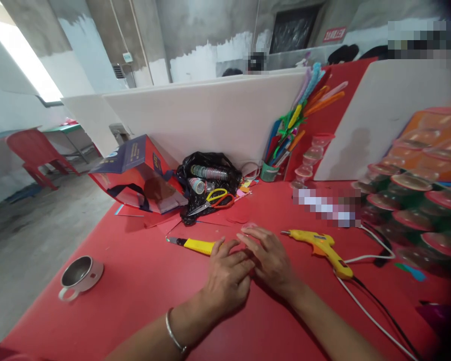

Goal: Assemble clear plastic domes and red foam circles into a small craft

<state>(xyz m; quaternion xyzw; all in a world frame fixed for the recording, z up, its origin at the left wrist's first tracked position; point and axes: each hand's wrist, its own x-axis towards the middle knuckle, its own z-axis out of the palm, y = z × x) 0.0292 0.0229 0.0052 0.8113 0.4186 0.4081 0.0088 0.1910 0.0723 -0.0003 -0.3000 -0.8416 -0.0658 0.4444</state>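
My left hand (229, 278) and my right hand (272, 258) are together just above or on the red tabletop (154, 311), backs upward. The fingers of my left hand reach across and meet those of my right, loosely bent and slightly apart. My right hand's fingers point forward and left, also apart. At their tips lies a small clear, pinkish thing (249, 227), too faint to name. Neither hand visibly grips anything, though the palms are hidden. A yellow utility knife (199, 246) lies beside my left fingers. Right of my right hand rests a yellow glue gun (319, 243).
A white mug (92, 276) stands at left. Scissors (214, 200) lie on a black plastic bag (225, 168) beside a tipped blue-and-red gift bag (135, 170). A green cup (269, 173) holds pipe cleaners. Clear containers (409, 220) are stacked at right; cords (368, 306) trail nearby.
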